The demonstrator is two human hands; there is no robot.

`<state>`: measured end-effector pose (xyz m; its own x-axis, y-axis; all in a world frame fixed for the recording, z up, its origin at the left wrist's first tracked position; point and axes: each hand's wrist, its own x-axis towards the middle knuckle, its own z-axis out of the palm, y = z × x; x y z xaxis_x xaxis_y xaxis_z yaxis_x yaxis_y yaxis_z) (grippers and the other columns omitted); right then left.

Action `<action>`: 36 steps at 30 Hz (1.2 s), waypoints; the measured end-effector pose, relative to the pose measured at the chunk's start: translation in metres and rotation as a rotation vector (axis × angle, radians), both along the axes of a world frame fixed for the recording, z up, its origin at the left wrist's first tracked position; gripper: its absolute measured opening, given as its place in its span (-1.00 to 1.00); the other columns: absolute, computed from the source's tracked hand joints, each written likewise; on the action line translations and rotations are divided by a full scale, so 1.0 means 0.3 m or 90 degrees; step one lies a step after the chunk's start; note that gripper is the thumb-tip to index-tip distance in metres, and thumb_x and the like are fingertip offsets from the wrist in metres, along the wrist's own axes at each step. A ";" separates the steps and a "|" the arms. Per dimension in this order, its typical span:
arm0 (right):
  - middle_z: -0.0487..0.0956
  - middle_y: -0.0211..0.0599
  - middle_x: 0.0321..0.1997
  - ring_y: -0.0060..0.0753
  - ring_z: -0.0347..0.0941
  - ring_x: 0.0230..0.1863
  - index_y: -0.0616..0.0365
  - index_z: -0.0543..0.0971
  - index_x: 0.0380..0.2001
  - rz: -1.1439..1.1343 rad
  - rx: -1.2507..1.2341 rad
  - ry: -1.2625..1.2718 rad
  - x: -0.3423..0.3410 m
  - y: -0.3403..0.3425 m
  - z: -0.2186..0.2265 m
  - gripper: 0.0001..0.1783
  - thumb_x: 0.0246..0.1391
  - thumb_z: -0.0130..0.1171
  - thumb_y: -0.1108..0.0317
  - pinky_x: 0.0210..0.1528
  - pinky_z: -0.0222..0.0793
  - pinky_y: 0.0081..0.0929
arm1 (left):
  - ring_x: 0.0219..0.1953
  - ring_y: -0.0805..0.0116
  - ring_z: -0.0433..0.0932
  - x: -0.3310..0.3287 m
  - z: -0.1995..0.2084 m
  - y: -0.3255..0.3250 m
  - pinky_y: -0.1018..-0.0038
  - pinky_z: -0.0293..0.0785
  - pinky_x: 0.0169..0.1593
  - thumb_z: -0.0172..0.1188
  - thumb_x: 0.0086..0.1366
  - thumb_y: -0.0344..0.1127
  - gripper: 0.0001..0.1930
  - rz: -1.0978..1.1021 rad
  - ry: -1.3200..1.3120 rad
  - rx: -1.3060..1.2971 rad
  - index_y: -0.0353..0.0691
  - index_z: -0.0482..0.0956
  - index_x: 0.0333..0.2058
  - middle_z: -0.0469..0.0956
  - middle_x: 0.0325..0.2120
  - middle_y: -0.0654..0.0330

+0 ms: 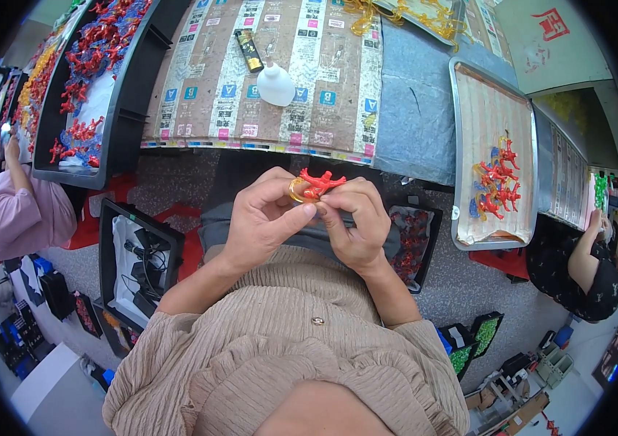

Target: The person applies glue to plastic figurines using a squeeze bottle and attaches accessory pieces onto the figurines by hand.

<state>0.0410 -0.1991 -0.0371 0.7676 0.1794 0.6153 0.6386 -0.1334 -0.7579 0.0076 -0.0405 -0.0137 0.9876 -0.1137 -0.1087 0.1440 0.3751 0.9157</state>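
Note:
In front of my body, just off the table's near edge, both hands meet around a small red branching plastic piece (323,182). A translucent amber curved piece (296,190) sits against its left side; whether the two are joined I cannot tell. My left hand (269,218) pinches at the amber piece, thumb and forefinger closed. With fingers curled, my right hand (356,221) grips the red piece from the right. The thumbs nearly touch below it, and the fingertips hide its lower part.
On the cardboard-covered table (207,80) lie a white squeeze bottle (277,86) and a black-and-gold lighter-like tube (248,51). A black crate (123,109) of red and blue pieces stands left. A metal tray (461,145) with similar pieces overhangs at right. People sit on both sides.

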 end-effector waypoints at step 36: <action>0.44 -0.31 -0.54 -0.50 0.36 -0.64 0.24 0.57 -0.47 -0.146 -0.093 0.069 -0.059 0.052 0.066 -0.85 -0.15 0.35 0.57 -0.66 0.25 -0.59 | -0.54 0.31 0.46 0.063 0.027 0.029 0.45 0.35 -0.51 0.34 -0.13 -0.38 -0.60 0.074 -0.583 0.802 -0.39 0.54 -0.25 0.38 -0.51 0.20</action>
<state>0.0233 -0.1834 -0.0174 0.8580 0.0741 0.5082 0.4959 -0.3775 -0.7821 0.0266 -0.0317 -0.0054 0.7645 -0.3366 0.5497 -0.5921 -0.7038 0.3925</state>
